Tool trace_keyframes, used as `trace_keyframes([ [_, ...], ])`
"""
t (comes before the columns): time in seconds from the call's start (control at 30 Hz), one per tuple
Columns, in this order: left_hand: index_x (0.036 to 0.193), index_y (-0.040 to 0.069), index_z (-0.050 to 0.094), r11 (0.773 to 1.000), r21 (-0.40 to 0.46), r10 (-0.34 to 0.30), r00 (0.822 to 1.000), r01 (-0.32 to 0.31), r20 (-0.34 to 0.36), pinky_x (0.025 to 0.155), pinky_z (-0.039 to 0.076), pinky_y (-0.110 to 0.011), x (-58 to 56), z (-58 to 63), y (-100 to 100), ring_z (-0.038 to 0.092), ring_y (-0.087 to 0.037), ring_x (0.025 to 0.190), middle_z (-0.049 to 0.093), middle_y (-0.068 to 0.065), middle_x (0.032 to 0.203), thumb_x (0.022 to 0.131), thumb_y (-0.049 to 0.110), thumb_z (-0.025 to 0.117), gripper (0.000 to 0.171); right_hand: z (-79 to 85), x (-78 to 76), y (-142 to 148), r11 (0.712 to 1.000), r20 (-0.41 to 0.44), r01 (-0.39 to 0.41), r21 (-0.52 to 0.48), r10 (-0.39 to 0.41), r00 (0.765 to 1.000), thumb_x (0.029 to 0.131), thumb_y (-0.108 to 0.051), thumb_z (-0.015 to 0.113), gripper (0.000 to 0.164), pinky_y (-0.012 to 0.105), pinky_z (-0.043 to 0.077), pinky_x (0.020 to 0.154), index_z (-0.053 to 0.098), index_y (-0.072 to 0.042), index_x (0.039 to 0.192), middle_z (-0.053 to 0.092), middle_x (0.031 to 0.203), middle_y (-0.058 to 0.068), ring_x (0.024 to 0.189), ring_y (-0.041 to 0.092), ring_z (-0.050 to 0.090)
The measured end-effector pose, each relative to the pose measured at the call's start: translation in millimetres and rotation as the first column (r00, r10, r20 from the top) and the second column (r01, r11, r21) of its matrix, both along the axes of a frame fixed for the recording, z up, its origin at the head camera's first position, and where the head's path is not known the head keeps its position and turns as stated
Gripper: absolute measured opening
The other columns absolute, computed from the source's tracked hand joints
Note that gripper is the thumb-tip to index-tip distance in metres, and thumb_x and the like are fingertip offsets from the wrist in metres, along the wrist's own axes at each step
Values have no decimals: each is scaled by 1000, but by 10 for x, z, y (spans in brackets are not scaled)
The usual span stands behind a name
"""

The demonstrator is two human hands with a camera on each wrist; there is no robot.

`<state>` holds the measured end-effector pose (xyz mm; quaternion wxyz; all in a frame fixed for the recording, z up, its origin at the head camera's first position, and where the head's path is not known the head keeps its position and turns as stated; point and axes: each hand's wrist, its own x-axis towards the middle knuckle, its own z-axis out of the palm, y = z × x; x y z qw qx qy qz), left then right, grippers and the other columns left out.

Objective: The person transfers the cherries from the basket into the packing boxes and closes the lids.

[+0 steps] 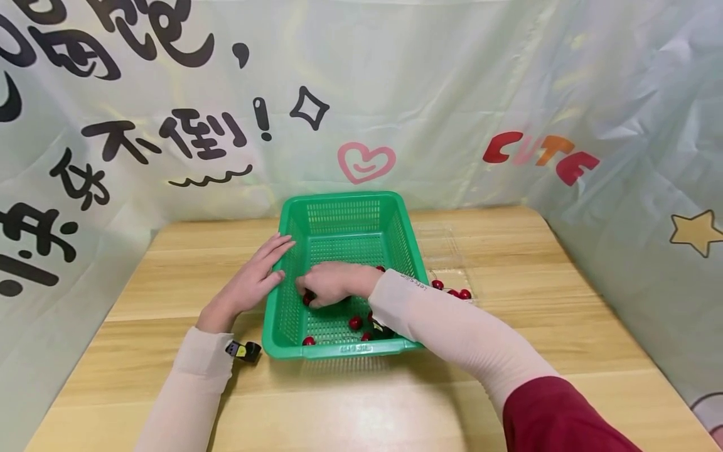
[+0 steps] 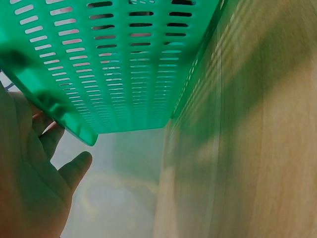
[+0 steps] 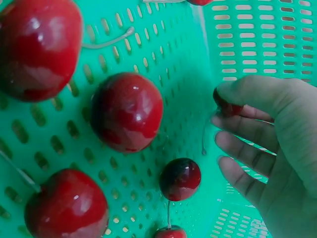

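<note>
A green plastic basket [image 1: 350,349] with slotted walls stands on the table, and several red cherries lie on its floor, among them one cherry [image 1: 355,322] near the middle. Reaching inside, my right hand [image 1: 333,282] pinches a cherry [image 3: 228,104] between thumb and fingers near the left wall; a thin stem hangs below it in the right wrist view. My left hand [image 1: 254,279] rests on the basket's left rim, its fingers extended over the edge. The left wrist view shows this hand [image 2: 34,173] beside the slotted outer wall [image 2: 114,74].
Right of the basket, a clear plastic box [image 1: 446,257] stands with its lid raised and several cherries [image 1: 464,294] in it. The wooden table [image 1: 565,326] meets a printed cloth backdrop [image 1: 440,113] at its back and sides. A black wrist camera [image 1: 245,351] sits at the left wrist.
</note>
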<state>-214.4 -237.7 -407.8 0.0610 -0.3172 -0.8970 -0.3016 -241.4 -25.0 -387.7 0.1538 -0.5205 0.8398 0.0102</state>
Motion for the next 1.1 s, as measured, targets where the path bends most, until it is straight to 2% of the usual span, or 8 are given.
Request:
trace_keyframes([
  [0.13,151,6,35,1000,6,-7,1000,7,5,113,18,-60,8,2,2,10,-34,148,26,-10,159,98,12,47,55,15,-8,13,1000,2,7,-8,-7,1000,92,-25,68,23,28,49,83,62,-16,112,65,99,-5,88,11,60],
  [0.47,151,7,35,1000,9,-7,1000,7,2,114,18,-59,13,10,4,10,-32,148,26,-11,158,98,13,48,56,76,-26,48,999,-3,28,-22,-28,1000,93,-25,67,23,29,49,85,62,-17,113,65,103,-4,93,12,60],
  [0.7,152,7,34,1000,10,-3,1000,3,14,113,18,-59,19,15,-3,9,-30,149,25,-9,159,98,13,48,56,151,-22,77,997,-1,35,-72,-35,999,93,-23,66,20,29,48,81,61,-16,111,61,96,-6,88,12,57],
  [0.93,152,6,34,1000,5,-2,1000,2,13,113,18,-59,9,4,-6,8,-29,149,25,-10,159,98,12,48,56,192,-35,123,992,22,57,-112,-55,998,94,-22,65,27,29,47,84,61,-14,120,61,103,-5,92,12,56],
  [1.1,152,7,35,1000,-2,9,1000,-8,18,113,18,-60,8,12,-2,8,-30,148,24,-10,159,98,13,48,55,258,-47,177,984,29,87,-158,-83,996,94,-23,64,26,28,47,85,61,-13,118,61,104,-5,91,12,56],
])
